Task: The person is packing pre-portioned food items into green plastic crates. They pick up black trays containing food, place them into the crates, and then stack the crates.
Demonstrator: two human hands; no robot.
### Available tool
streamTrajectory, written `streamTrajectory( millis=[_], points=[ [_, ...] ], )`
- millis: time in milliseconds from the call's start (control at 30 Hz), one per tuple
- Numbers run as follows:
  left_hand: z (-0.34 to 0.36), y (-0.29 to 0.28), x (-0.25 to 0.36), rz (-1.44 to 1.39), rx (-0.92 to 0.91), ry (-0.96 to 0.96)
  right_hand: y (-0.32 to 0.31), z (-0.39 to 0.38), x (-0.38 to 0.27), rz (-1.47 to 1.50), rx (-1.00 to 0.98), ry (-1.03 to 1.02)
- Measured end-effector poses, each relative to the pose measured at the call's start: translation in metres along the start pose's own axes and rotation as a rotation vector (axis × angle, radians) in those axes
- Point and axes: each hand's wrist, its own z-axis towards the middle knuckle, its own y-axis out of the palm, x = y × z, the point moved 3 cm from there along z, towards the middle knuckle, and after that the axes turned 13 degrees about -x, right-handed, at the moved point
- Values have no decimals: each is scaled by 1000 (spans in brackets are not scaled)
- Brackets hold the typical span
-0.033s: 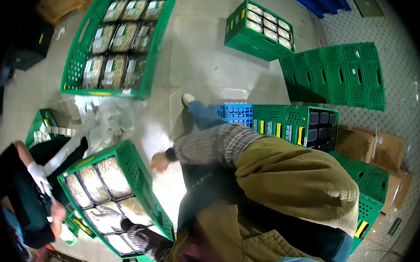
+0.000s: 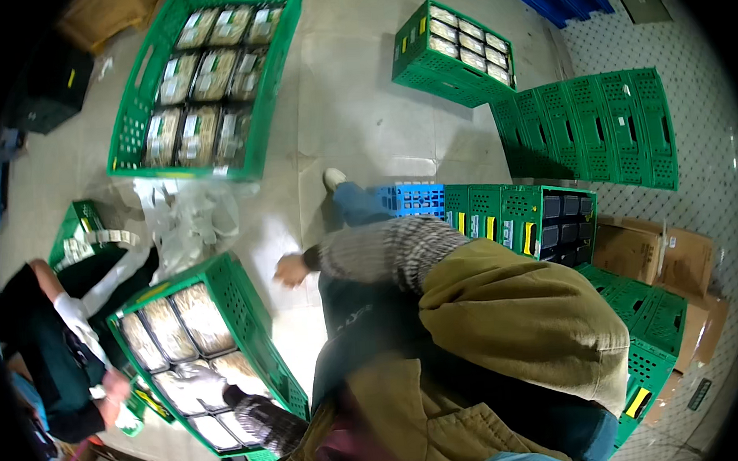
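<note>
My left hand (image 2: 198, 385), in a pale glove, lies on the clear-topped trays of pale, stringy food (image 2: 202, 318) in the near green crate (image 2: 244, 312). Its fingers look stretched out across a tray, without gripping it. The trays sit in rows in the tilted crate. My right hand (image 2: 291, 270) hangs just right of this crate, apart from it, with a patterned sleeve behind it. Motion blur hides how its fingers are set, and nothing shows in it.
Another person's gloved hand (image 2: 75, 317) is left of the crate. A larger green crate (image 2: 260, 157) of similar trays stands beyond, with clear plastic bags (image 2: 193, 219) beside it. Stacked green crates (image 2: 601, 126), a blue crate (image 2: 413, 199) and cardboard boxes (image 2: 689, 264) stand right.
The view has shifted slightly, so the near crate sits a little lower and further right in it. My right hand is slightly higher and to the right. My left hand stays on the trays.
</note>
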Motion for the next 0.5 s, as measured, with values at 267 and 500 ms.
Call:
streamTrajectory(
  millis=[267, 500],
  points=[
    [-105, -125, 303, -704, -95, 521, -205, -405, 228, 250, 1069, 454],
    [-173, -83, 513, -774, -664, 865, -299, -555, 332, 1491, 1657, -38]
  ],
)
